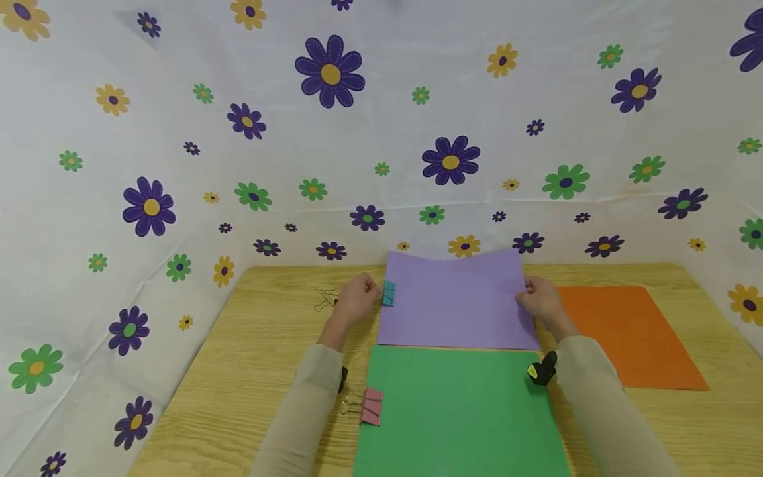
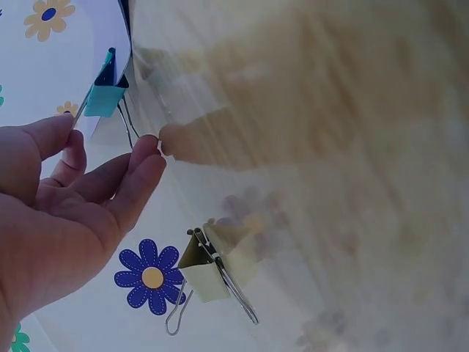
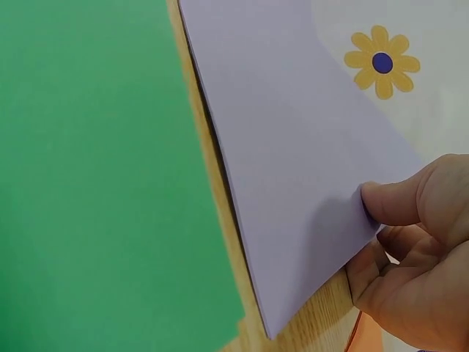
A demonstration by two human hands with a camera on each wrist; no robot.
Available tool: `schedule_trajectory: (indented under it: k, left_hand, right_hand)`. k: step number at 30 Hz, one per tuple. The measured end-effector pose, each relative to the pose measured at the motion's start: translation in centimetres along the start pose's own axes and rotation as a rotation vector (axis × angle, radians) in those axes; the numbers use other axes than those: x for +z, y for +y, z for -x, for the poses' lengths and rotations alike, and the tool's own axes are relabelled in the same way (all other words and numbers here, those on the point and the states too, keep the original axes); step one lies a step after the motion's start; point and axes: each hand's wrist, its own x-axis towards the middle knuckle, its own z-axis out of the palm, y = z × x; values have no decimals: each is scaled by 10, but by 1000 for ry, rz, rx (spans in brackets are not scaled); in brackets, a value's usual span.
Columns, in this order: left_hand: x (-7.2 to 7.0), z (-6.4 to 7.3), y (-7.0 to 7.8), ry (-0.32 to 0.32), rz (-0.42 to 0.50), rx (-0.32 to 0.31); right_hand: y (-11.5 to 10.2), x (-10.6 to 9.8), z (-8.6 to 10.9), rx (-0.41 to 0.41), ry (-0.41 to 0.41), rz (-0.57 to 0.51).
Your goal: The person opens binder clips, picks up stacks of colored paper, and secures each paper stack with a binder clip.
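Observation:
A sheaf of purple paper is held up slightly, its far edge sagging in the middle. At its left edge sits a teal binder clip. My left hand pinches the clip's wire handles between thumb and fingers, as the left wrist view shows; the clip's mouth is on the paper edge. On the opposite side my right hand grips the right edge of the purple paper, thumb on top and fingers beneath.
Green paper lies nearer me with a pink binder clip on its left edge. Orange paper lies to the right. A pale yellow binder clip stands beside my left hand. A flowered cloth hangs behind the wooden table.

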Motion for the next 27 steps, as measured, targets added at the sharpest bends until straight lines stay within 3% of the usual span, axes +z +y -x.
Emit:
schedule_trajectory:
  k: [13, 27]
  left_hand:
    - [2, 2, -1, 12, 23, -26]
    - [0, -4, -2, 78, 25, -60]
  right_hand:
    - [-4, 5, 4, 96, 33, -5]
    - [-10, 5, 2, 49, -53, 99]
